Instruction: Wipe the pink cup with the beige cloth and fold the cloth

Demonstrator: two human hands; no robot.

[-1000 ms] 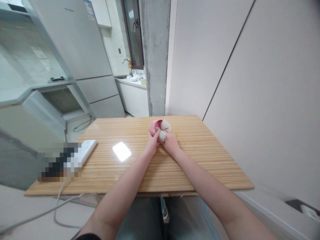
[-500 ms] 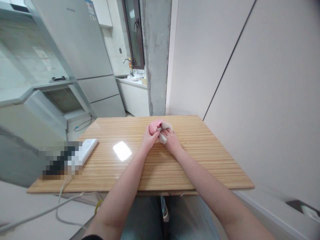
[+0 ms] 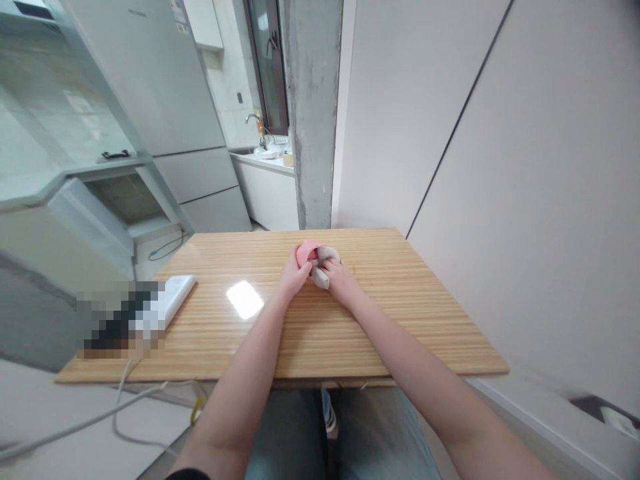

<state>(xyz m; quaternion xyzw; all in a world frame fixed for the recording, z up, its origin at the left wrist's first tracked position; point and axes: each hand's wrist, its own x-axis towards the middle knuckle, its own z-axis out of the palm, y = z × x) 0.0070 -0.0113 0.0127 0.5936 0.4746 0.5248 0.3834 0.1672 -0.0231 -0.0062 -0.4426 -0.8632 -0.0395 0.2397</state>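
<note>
Over the far middle of the table, my left hand is closed around the left side of a smooth, rounded pink bowl-like object. Its thumb lies toward me along the near side. My right hand is closed on a crumpled off-white cloth, which presses against the right side of the pink object. One fold of the cloth rises above the right fingers and another hangs below them. The fingers and cloth hide much of the pink object, so its exact kind is unclear.
The wood-grain table has a white power strip-like block at its left, beside a pixelated dark area. Pale cables hang off the left front edge. A pale wall borders the right; a fridge stands behind.
Both hands, with the pink object and cloth, have shifted slightly left. The cloth's folds and the right fingers have moved a little against the pink object; both grips hold.
</note>
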